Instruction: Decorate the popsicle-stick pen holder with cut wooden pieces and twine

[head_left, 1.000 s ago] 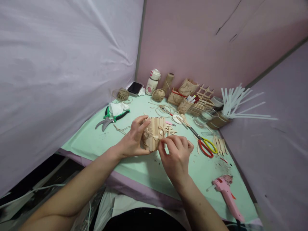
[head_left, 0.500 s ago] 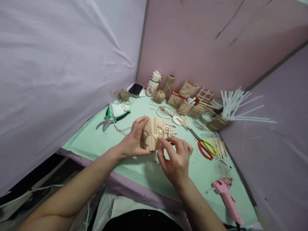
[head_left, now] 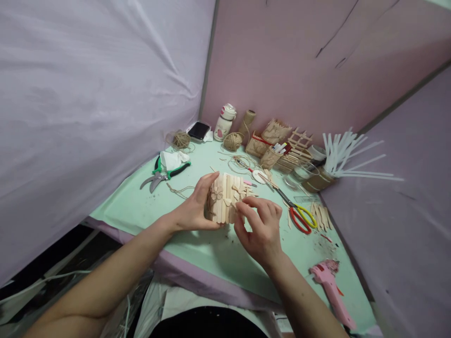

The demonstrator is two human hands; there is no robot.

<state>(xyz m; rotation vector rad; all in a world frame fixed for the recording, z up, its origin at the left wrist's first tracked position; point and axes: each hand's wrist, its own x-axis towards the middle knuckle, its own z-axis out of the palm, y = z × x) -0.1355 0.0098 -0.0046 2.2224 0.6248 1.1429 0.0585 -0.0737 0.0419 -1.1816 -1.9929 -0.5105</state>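
My left hand is wrapped round the left side of a craft-stick holder, raised over the green tabletop. Pale wooden sticks stand side by side on its front, with a small wooden flower at the left. A bow-like wooden shape sits to the right, and a small leaf-like piece lies lower between them. My right hand has thumb and forefinger pinched against the front, just right of the leaf-like piece. Whatever the pinch holds is hidden or too small to make out.
Green-handled pruners lie at left, scissors at right. A pink glue gun rests near the right front edge. Behind stand a bottle, twine balls, pens in a wooden holder and white glue sticks.
The craft-stick holder has turned slightly in my left hand, showing more of the bow-like shape. My right hand has shifted a little to the right, its fingertips staying at the front.
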